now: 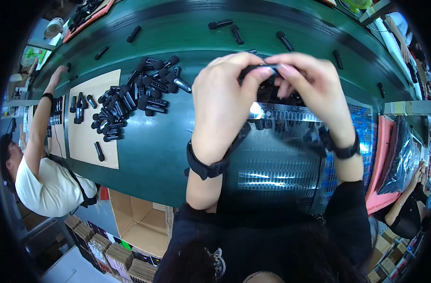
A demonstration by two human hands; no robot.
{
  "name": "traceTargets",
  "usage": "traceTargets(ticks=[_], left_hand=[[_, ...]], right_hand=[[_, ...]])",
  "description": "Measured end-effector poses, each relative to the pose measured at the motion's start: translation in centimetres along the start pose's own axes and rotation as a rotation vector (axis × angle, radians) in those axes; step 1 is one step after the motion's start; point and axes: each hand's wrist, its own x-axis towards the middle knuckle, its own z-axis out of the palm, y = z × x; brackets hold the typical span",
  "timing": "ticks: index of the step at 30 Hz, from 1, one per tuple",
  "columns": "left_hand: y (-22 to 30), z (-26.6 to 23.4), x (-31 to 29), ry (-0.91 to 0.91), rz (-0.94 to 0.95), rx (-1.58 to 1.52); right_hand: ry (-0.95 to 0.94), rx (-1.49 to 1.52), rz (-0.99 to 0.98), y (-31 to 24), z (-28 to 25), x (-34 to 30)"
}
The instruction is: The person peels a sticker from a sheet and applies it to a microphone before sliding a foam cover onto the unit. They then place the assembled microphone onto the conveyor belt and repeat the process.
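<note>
My left hand [225, 92] and my right hand [314, 85] meet above the green work surface, fingertips pinched together. Between them is a small black piece [246, 70], mostly covered by the fingers, so its kind cannot be made out. Just left of my left hand lies a heap of small black microphones [125, 99] with rounded dark heads. Below my hands, a clear plastic tray [276, 172] with rows of narrow slots lies on the surface. Dark pieces sit along its far edge, partly hidden by my hands.
Several microphones [284, 41] lie scattered on the green belt [187, 35] beyond. At left, a cardboard sheet [95, 146] bears more of them, and a co-worker [45, 184] reaches toward the belt. An open carton [135, 214] stands below. Pink foam [380, 160] with a dark plastic bag [399, 155] is at right.
</note>
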Motion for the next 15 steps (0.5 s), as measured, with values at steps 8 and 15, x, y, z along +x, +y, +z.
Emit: traceTargets(ticks=[8, 15], left_hand=[[-1.6, -1.2, 0.4, 0.275, -0.058, -0.058], [-2.4, -2.7, 0.3, 0.272, -0.098, -0.220]], right_hand=[[-0.204, -0.392, 0.124, 11.9, -2.7, 11.6], [-0.289, -0.950, 0.296, 17.3, -2.7, 14.9]])
